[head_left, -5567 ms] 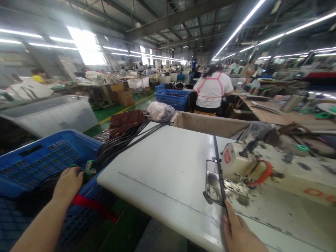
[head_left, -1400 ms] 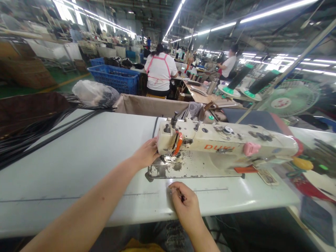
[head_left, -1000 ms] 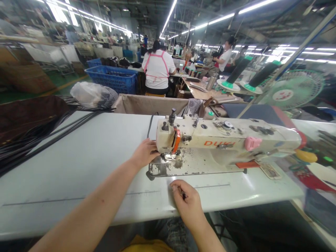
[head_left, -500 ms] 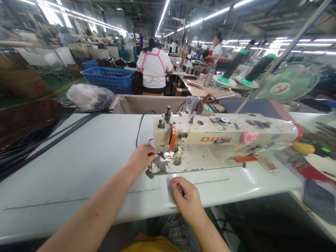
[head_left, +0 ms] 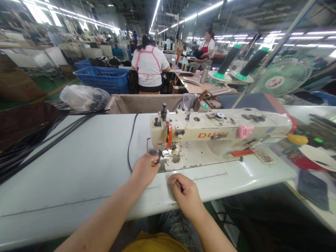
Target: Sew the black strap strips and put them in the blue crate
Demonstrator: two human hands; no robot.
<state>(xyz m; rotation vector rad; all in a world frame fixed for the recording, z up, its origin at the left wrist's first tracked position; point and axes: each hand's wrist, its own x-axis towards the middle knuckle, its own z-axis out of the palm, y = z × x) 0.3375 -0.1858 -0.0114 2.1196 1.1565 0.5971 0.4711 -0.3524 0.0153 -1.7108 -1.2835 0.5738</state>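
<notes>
Left hand [head_left: 146,169]: fingers pinching black strip [head_left: 128,150] just beside sewing machine [head_left: 217,131] needle end. Right hand [head_left: 187,196]: fingers closed round small dark item [head_left: 181,187], type unclear, near desk [head_left: 86,161] front edge.

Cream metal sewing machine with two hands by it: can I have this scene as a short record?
Main item: orange-lettered cream metal sewing machine
Left hand: at machine's left end, pinching a blurred black piece
Right hand: near the white table's front edge, curled around a mostly hidden dark object
Left of machine: thin black cord on the table
Beyond: blue plastic basket
</notes>
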